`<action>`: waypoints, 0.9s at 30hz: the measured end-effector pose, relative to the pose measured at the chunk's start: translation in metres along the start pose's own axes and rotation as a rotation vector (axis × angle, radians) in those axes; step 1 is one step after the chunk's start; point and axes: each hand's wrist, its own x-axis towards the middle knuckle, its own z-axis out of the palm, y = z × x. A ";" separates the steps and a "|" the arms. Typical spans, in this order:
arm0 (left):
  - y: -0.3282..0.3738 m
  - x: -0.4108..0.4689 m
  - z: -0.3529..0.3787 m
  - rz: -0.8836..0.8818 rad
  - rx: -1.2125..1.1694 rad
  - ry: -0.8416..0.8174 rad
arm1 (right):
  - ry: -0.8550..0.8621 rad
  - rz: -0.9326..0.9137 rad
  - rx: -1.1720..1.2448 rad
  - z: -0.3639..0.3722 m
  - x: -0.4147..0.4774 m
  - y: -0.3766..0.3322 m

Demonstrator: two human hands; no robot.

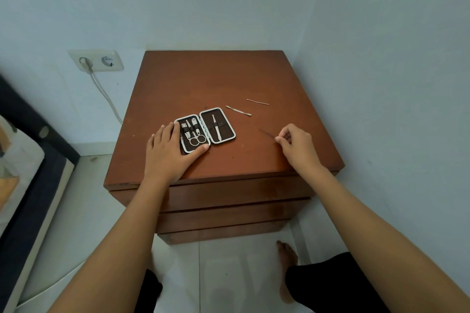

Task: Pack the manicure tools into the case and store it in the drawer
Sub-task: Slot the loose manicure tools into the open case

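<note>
A brown manicure case (223, 132) with a white rim lies open flat on the wooden nightstand (229, 79). Its left half holds scissors and other small tools under straps; its right half holds one long tool. My left hand (170, 150) rests flat on the top, touching the case's left edge and front corner. My right hand (295, 142) pinches the end of a thin dark tool (265, 132) lying right of the case. Two loose slim tools lie behind: one (238, 111) near the case, another (257, 102) farther back.
The nightstand stands in a corner between two pale walls, with closed drawer fronts (223, 195) below its top. A wall socket with a plugged cable (96, 61) is at the left, next to a bed edge (30, 140). My bare foot (287, 259) stands on the tiled floor.
</note>
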 end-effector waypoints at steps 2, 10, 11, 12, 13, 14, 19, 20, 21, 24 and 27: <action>0.000 0.000 0.000 0.001 -0.004 0.001 | -0.015 -0.034 0.135 0.010 -0.005 -0.014; 0.000 0.000 0.000 0.003 -0.010 0.001 | -0.155 -0.022 0.313 0.063 -0.016 -0.069; 0.000 0.000 0.000 0.004 -0.010 0.001 | -0.154 -0.007 0.305 0.065 -0.015 -0.071; 0.000 0.000 0.000 0.003 -0.010 0.003 | -0.154 0.001 0.289 0.067 -0.014 -0.073; 0.000 0.000 0.000 0.002 -0.010 0.006 | -0.156 0.007 0.266 0.068 -0.014 -0.075; 0.000 0.000 0.000 0.002 -0.009 0.008 | -0.157 0.010 0.248 0.069 -0.013 -0.076; 0.000 0.000 0.000 0.006 -0.013 0.016 | -0.133 -0.036 0.162 0.073 -0.010 -0.084; 0.000 0.000 0.000 0.008 -0.015 0.016 | -0.124 -0.072 0.122 0.074 -0.010 -0.085; 0.000 0.000 0.000 0.010 -0.014 0.015 | -0.118 -0.116 0.078 0.075 -0.010 -0.086; -0.001 0.000 0.000 0.013 -0.013 0.017 | -0.090 -0.247 -0.086 0.078 -0.014 -0.089; -0.001 0.000 0.000 0.015 -0.027 0.025 | 0.015 -0.404 -0.284 0.080 -0.021 -0.084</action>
